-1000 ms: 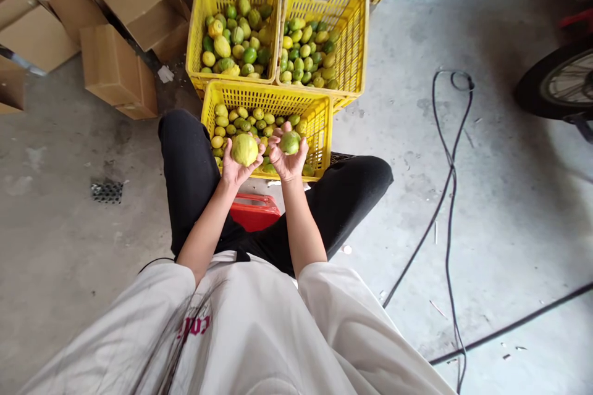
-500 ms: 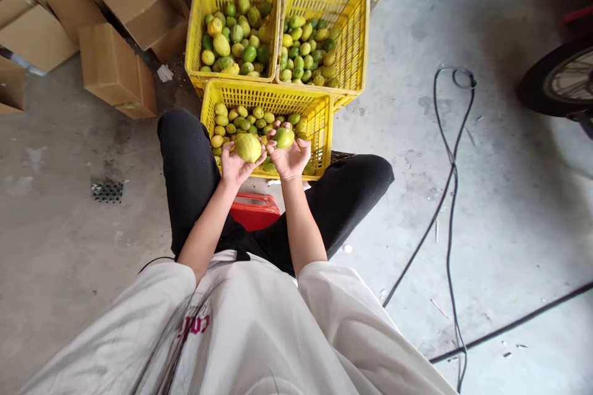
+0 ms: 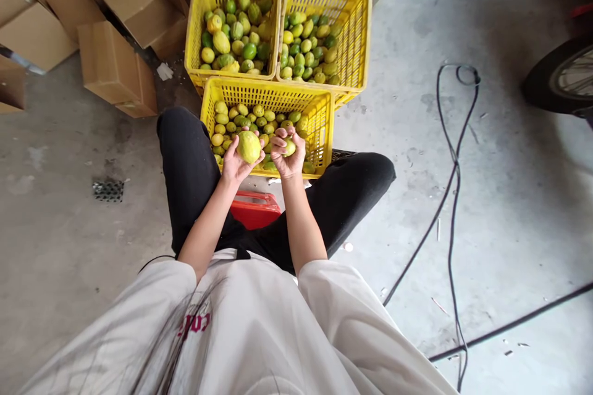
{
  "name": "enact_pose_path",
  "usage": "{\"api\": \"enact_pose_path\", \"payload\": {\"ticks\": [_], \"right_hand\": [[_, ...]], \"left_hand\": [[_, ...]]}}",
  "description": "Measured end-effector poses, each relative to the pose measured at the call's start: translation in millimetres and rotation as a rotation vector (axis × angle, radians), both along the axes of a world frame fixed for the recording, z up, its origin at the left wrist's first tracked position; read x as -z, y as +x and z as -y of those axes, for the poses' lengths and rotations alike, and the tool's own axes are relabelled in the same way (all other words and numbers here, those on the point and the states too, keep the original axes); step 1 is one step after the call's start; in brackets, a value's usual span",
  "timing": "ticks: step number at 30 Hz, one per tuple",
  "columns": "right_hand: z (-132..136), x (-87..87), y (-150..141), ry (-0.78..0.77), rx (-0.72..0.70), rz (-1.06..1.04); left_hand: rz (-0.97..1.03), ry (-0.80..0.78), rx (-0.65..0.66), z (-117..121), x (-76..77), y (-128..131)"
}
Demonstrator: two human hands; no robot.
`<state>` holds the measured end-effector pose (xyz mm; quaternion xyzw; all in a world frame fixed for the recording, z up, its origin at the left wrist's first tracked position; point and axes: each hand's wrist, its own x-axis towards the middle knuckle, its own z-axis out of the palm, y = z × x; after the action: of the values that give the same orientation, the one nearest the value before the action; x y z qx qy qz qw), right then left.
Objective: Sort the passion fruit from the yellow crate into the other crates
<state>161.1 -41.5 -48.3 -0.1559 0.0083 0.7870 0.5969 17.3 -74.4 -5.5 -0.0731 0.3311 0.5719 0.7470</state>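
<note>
My left hand (image 3: 237,163) is closed around a large yellow-green lemon (image 3: 249,147), which rests against the palm and shows its upper side. Beside it, my right hand (image 3: 289,159) wraps its fingers over a smaller green-yellow lemon (image 3: 290,147), partly hidden by the fingers. Both hands are above the near edge of the front yellow crate (image 3: 327,129). Inside that crate lie many lemons (image 3: 244,121), yellow to green, some blocked from sight by my hands.
Two more yellow crates, a left one (image 3: 191,18) and a right one (image 3: 356,24), stand behind with larger and mixed green fruit. Cardboard boxes (image 3: 111,68) lie at left. A black cable (image 3: 456,166) crosses the floor at right, near a wheel (image 3: 551,77). Something red (image 3: 254,213) sits between my legs.
The fingers of my right hand have curled over its lemon and turned it. My left hand has tilted slightly, its fingers now rising behind the larger lemon.
</note>
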Motion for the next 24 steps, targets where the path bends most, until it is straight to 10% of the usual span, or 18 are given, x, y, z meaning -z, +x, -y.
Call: {"api": "enact_pose_path", "payload": {"ticks": [24], "right_hand": [[-2.5,2.9,-0.1,-0.004,0.055,0.053]], "left_hand": [[-0.013,-0.080,-0.012,1.2,11.1,-0.1]]}}
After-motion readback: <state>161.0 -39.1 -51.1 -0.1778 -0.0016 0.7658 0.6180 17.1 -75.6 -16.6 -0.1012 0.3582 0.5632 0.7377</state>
